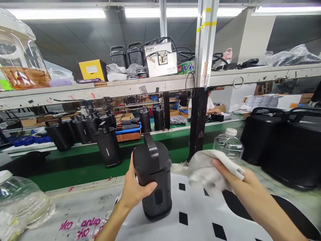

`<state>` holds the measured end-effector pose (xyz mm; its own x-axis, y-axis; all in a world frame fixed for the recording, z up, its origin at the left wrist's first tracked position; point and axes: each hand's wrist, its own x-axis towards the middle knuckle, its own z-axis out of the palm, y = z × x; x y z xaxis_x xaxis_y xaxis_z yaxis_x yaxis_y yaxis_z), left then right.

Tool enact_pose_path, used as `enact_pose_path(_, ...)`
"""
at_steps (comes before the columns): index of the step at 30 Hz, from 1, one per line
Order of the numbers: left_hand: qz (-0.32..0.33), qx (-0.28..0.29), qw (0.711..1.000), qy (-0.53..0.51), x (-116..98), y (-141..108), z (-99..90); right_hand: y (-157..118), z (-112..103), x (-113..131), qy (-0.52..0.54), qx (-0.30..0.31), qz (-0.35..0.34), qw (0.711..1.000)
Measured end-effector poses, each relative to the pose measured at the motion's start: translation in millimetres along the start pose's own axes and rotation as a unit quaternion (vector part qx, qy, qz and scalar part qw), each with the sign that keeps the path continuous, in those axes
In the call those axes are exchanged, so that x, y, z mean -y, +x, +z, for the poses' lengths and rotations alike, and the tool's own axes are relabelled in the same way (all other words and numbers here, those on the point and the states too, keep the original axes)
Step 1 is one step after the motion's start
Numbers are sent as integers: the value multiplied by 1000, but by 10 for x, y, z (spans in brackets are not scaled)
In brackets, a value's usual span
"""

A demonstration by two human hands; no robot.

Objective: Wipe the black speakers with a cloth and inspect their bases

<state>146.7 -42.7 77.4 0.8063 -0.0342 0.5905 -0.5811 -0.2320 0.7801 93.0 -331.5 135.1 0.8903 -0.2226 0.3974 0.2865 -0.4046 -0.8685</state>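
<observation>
A black plastic housing with a top handle [157, 180] stands slightly tilted at the middle of the worktable. My left hand [136, 187] is closed around its left side, the thumb across the near face. To the right of the housing, my right hand [232, 175] grips a white cloth [207, 167], which hangs in the air and is blurred at its lower edge. The cloth and the housing are apart. Beneath them lies a white sheet with black squares [198, 207].
Black housings stand along the green conveyor [130, 165], and large black ones [265, 137] stand at the right. A clear bottle [229, 144] is behind my right hand, another container [22, 197] at the left. A shelf [125, 87] crosses above. Another person sits beyond the post.
</observation>
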Motion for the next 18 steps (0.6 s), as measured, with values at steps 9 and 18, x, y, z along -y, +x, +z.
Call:
enact_pose_path(9, 1, 21, 1000, -9, -66, -25, 69, 206, 550, 708, 107, -46, -195, 974)
enact_pose_path(18, -46, 16, 998, 46, -309, -44, 120, 480, 956, 1078, -38, 206, -346, 914)
